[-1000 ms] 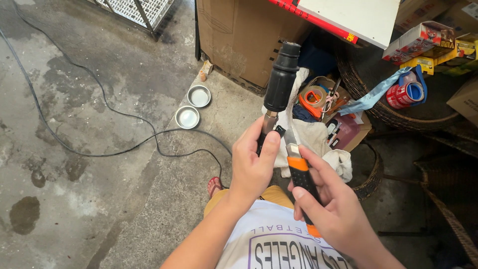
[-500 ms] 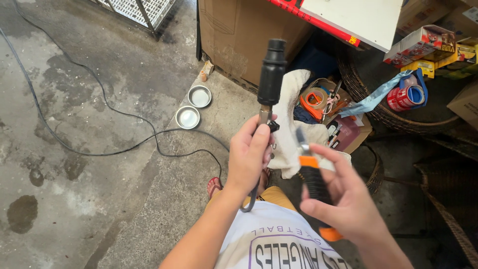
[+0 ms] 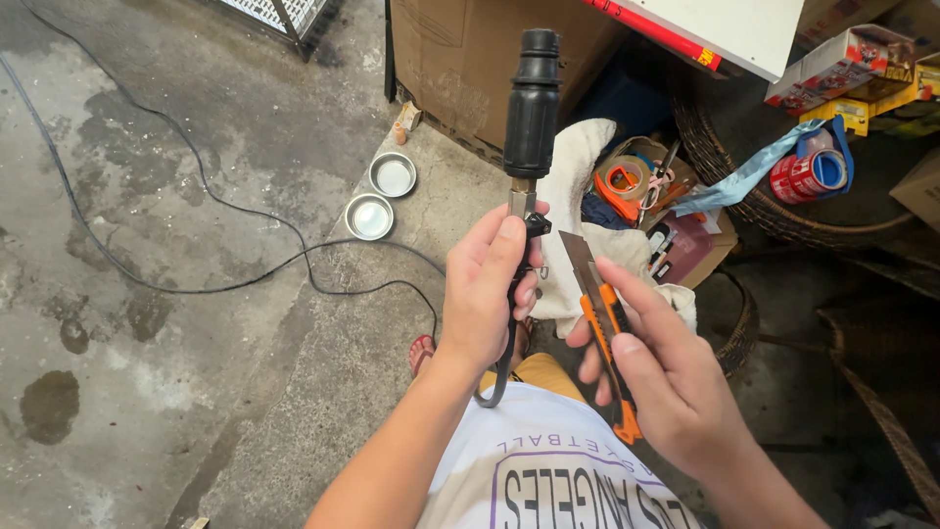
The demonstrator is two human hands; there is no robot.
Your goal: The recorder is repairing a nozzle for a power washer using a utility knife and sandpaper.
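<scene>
Now the right hand has brought the orange utility knife back in, blade tip just beside the black cable connector that the left hand grips upright by its stem, ready for cutting.

The concrete floor is grey, stained and blotched with darker damp patches. A black cable snakes across it from the upper left and loops toward the middle. Two shallow metal bowls sit side by side on it, just in front of a big cardboard box that stands on the floor. Beside the box's corner lies a small tan scrap. A wire rack stands at the top edge. A foot in a red sandal rests on the floor near the cable's loop.
</scene>
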